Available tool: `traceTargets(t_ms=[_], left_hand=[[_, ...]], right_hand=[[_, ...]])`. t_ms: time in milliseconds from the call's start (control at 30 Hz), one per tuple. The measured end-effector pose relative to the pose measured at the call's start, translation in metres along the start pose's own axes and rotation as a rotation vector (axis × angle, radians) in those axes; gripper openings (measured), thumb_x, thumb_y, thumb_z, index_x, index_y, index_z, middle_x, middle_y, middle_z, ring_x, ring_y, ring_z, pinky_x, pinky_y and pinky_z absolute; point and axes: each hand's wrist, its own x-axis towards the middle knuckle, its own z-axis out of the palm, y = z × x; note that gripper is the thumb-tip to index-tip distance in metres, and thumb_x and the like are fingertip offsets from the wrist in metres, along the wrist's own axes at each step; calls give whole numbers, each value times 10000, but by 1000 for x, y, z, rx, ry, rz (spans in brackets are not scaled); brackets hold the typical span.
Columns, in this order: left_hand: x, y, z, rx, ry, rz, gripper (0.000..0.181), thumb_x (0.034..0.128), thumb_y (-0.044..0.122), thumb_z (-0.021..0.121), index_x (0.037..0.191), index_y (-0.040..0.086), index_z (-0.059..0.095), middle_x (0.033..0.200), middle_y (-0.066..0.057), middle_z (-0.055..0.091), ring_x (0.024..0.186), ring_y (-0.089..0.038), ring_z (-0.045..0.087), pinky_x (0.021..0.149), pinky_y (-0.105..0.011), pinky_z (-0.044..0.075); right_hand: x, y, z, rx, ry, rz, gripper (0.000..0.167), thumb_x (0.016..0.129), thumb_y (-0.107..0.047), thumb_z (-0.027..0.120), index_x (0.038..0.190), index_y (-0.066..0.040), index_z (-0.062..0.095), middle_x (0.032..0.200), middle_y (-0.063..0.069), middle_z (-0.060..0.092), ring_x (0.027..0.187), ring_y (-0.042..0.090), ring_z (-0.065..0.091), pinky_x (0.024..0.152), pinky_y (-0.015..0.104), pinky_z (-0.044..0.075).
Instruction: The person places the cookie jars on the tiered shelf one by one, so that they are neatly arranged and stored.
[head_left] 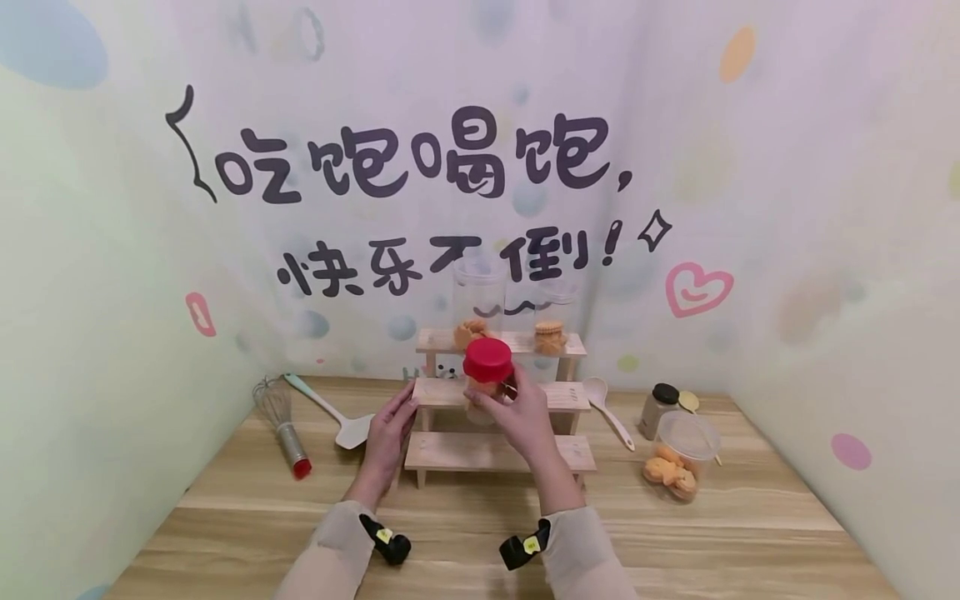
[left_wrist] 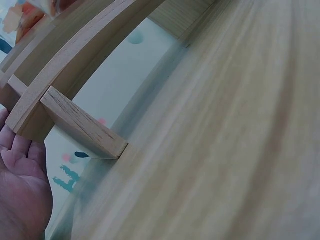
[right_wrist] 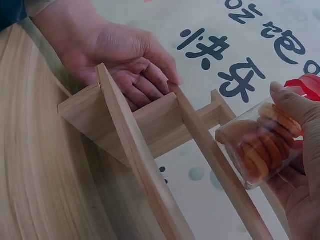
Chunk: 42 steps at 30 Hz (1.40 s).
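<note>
My right hand (head_left: 522, 414) grips a clear jar with a red lid (head_left: 487, 360) over the middle step of a three-step wooden rack (head_left: 495, 451). In the right wrist view the jar (right_wrist: 260, 145) holds orange-brown biscuits, and the thumb of my right hand (right_wrist: 300, 165) lies near its lid. My left hand (head_left: 388, 437) touches the left end of the rack at the middle step. The right wrist view shows my left hand (right_wrist: 125, 60) with bent fingers against the rack's side; in the left wrist view part of my left hand (left_wrist: 24, 185) shows its palm.
Two clear jars of biscuits (head_left: 472, 333) (head_left: 551, 337) stand on the top step. Left of the rack lie a whisk (head_left: 283, 429) and a spatula (head_left: 352, 431). On the right are a white spoon (head_left: 611, 417), a black-lidded jar (head_left: 657, 412) and a clear tub with biscuits (head_left: 686, 450).
</note>
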Motion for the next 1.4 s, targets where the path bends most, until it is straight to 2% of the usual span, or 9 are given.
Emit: traceTargets(t_ms=[233, 400, 600, 833, 967, 1100, 1400], left_hand=[[0, -1, 0, -3, 4, 3, 540, 1002, 305, 634, 1492, 122, 500, 1558, 4, 433, 1426, -138, 390, 1099, -199, 389], [1, -2, 0, 27, -4, 23, 568, 1009, 313, 626, 1507, 87, 472, 1576, -54, 403, 1440, -189, 369, 1125, -261, 376], [2, -2, 0, 17, -2, 19, 567, 1004, 314, 635, 1503, 96, 480, 1569, -42, 416, 1431, -170, 384, 1112, -244, 386], [1, -1, 0, 13, -4, 1, 552, 1011, 301, 623, 1507, 110, 477, 1566, -14, 418, 1429, -153, 383, 1134, -265, 368], [1, -1, 0, 15, -3, -4, 549, 1007, 304, 626, 1504, 118, 483, 1561, -5, 425, 1427, -146, 387, 1138, -271, 366], [1, -1, 1, 24, -1, 5, 559, 1004, 310, 631, 1505, 111, 482, 1563, -24, 424, 1432, -161, 381, 1136, -277, 368], [2, -2, 1, 16, 4, 9, 553, 1009, 292, 626, 1504, 95, 478, 1567, -41, 417, 1435, -175, 376, 1126, -259, 374]], right_hand=[[0, 1, 1, -7, 7, -16, 642, 809, -409, 850, 1337, -174, 571, 1254, 0, 656, 1135, 205, 623, 975, 426, 553], [0, 2, 1, -9, 7, 1, 613, 806, -408, 853, 1310, -188, 582, 1215, -6, 663, 1091, 202, 626, 959, 410, 563], [1, 5, 2, 11, -2, 21, 621, 796, -446, 849, 1305, -207, 586, 1225, -12, 662, 1097, 196, 627, 947, 377, 569], [2, 9, 4, -29, -8, 33, 612, 804, -471, 832, 1289, -186, 590, 1229, 13, 667, 1080, 188, 636, 927, 357, 578], [2, 12, 5, -63, -8, 35, 580, 827, -445, 823, 1283, -163, 602, 1193, 28, 676, 1004, 198, 626, 877, 362, 584], [2, 13, 5, -90, -17, 46, 550, 862, -420, 797, 1298, -141, 612, 1147, 31, 686, 930, 192, 610, 821, 347, 575], [3, 14, 6, -118, -31, 49, 543, 886, -414, 772, 1323, -137, 608, 1126, 37, 688, 899, 177, 602, 785, 331, 566]])
